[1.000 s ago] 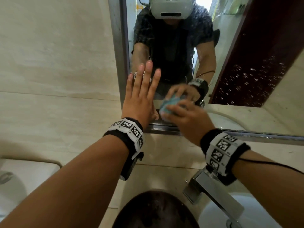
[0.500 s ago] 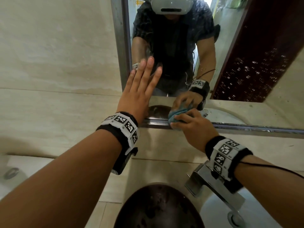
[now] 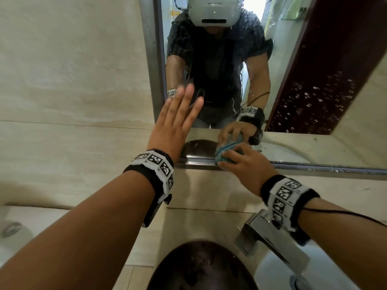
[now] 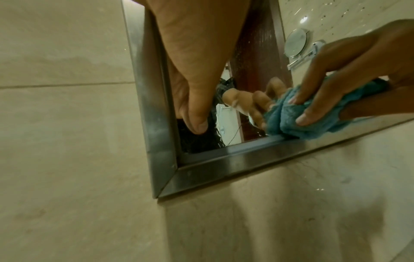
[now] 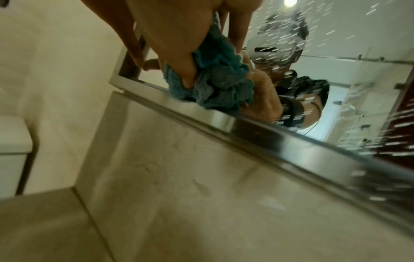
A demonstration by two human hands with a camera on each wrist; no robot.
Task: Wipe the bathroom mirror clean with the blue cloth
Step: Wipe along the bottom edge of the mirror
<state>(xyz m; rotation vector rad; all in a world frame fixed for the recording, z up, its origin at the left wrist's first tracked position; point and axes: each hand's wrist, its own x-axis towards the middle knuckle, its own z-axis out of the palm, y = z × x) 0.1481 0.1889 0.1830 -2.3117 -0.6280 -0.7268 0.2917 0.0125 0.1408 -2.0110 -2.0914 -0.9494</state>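
The wall mirror (image 3: 314,84) has a steel frame (image 3: 150,59) and is speckled with water drops on its right part. My right hand (image 3: 240,162) grips a bunched blue cloth (image 3: 224,151) and presses it on the glass just above the bottom frame rail (image 4: 246,156), near the lower left corner. The blue cloth (image 4: 313,113) shows between my curled fingers (image 4: 304,120), and in the right wrist view the cloth (image 5: 215,81) touches the rail. My left hand (image 3: 178,122) lies flat on the glass by the left frame edge, fingers straight and spread.
A chrome tap (image 3: 272,237) sits under my right wrist, over a white basin (image 3: 278,273). A dark oval bowl (image 3: 201,268) lies below centre. Beige tiled wall (image 3: 73,80) fills the left, with a white fixture (image 3: 12,227) at the lower left.
My right hand has slid the cloth down the glass to the bottom frame rail. The left hand has stayed flat on the mirror.
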